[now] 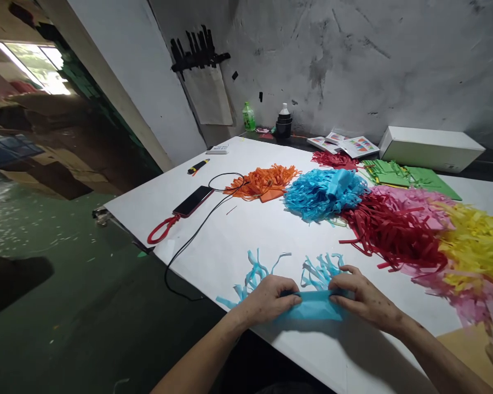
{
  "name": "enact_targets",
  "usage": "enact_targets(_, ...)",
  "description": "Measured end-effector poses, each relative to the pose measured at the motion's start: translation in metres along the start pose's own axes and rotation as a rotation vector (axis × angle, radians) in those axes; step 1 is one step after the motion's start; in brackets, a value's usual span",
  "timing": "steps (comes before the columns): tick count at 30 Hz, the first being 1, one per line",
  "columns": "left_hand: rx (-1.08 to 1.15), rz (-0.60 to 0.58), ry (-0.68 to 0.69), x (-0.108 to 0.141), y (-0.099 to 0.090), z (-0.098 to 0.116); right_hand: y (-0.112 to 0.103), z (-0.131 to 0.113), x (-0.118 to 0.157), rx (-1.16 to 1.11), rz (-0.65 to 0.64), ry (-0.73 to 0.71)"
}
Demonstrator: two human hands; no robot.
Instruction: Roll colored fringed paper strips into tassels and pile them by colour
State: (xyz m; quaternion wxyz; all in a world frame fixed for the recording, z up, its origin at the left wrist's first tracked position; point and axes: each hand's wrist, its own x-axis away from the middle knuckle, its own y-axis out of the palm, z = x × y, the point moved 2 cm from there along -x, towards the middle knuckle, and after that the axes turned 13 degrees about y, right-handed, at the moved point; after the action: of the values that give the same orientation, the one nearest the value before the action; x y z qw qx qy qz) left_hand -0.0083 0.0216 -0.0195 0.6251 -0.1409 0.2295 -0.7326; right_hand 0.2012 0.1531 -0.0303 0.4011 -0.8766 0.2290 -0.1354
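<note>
A light blue fringed paper piece (315, 306) is stretched between my two hands at the table's front edge. My left hand (273, 298) pinches its left part between thumb and fingers. On the other side, my right hand (359, 298) grips the right part the same way. The uncut band faces me, while the cut strips spread beyond and to the left of my hands. Farther back lies a blue fringe pile (324, 194), with an orange fringe pile (267, 181) to its left and a dark red pile (394, 232) to its right.
Yellow fringes (479, 241) and pink ones lie at the right. A phone (193, 201) with a red strap, a black cable and a cutter knife (198, 166) are on the left of the white table (246, 235). A white box (429, 149) stands by the wall.
</note>
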Motion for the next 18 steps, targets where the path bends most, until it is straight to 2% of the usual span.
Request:
enact_targets(3,-0.083,0.026,0.008,0.000,0.001,-0.003,0.000,-0.002,0.003,0.053,0.063,-0.040)
enact_targets(8,-0.397,0.116,0.096,0.002,0.008,-0.011,0.015,-0.002,0.005,0.200,0.220,-0.119)
enact_targets(14,-0.703,0.117,0.327,0.007,0.016,-0.017,0.022,0.000,0.010,0.325,0.395,-0.251)
enact_targets(18,-0.880,0.092,0.447,0.011,0.022,-0.017,0.020,-0.002,0.014,0.439,0.437,-0.324)
